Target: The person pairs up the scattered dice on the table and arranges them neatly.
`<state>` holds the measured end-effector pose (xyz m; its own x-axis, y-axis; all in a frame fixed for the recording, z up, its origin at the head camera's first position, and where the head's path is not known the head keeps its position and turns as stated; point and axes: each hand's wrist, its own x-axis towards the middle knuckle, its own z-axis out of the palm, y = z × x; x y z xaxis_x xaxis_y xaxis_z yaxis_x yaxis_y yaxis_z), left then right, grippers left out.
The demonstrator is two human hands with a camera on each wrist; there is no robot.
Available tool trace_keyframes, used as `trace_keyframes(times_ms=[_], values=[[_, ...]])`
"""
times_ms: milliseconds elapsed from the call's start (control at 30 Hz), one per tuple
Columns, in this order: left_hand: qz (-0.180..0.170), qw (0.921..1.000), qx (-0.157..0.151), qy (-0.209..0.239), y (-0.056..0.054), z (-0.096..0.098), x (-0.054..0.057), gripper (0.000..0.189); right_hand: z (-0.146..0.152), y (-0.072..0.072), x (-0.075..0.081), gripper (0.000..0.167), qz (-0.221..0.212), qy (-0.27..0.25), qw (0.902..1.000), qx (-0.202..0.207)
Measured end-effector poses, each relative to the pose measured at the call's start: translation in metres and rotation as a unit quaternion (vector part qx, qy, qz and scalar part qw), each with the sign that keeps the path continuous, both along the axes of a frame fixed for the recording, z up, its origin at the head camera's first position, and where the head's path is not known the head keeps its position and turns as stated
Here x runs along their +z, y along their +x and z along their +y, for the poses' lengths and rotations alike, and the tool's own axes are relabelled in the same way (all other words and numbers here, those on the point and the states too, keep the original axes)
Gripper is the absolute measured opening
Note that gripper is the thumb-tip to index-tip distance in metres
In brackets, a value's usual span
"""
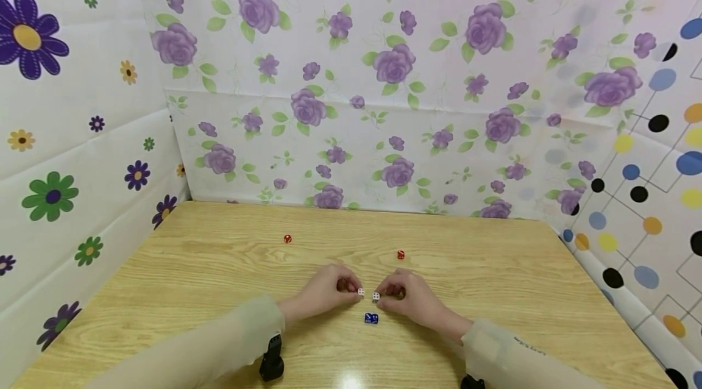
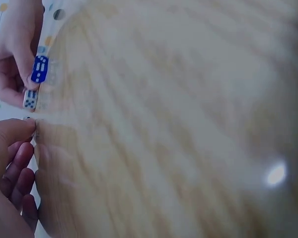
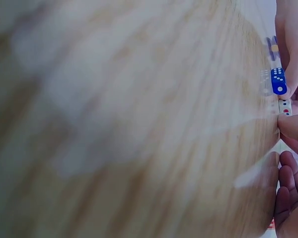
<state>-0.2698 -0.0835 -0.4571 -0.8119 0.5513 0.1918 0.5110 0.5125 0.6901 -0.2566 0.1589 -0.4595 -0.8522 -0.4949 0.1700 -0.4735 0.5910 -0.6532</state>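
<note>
My left hand (image 1: 330,290) pinches a white die (image 1: 361,292) between thumb and forefinger at the middle of the table. Facing it, my right hand (image 1: 408,296) holds a second white die (image 1: 375,297) the same way. A narrow gap parts the two dice in the head view. Two blue dice (image 1: 371,318) sit side by side on the table, just nearer to me than the white ones. In the left wrist view, fingertips hide most of the left hand's die, while the right hand's white die (image 2: 31,99) shows its dots.
Beyond the hands lie two red dice, one farther left (image 1: 287,239) and one past the right hand (image 1: 401,255). The wooden table (image 1: 219,261) is bounded by a flowered cloth (image 1: 351,102) behind and patterned cloths at both sides.
</note>
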Motion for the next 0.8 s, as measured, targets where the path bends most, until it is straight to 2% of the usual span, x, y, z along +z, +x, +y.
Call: trace_keyframes(times_ms=[133, 400, 800], values=[[0.006, 0.9999, -0.007, 0.003, 0.0008, 0.0053, -0.0021, 0.006, -0.0001, 0.0004, 0.0006, 0.012, 0.004, 0.002, 1.0, 0.0], [0.012, 0.9999, -0.002, 0.003, 0.0039, 0.008, -0.0021, 0.006, -0.0013, 0.0, 0.0, 0.011, 0.005, 0.004, 1.0, 0.001], [0.002, 1.0, 0.001, -0.005, 0.0038, 0.0097, -0.0043, 0.008, -0.0005, -0.0002, -0.0003, 0.012, 0.004, 0.005, 1.0, -0.001]])
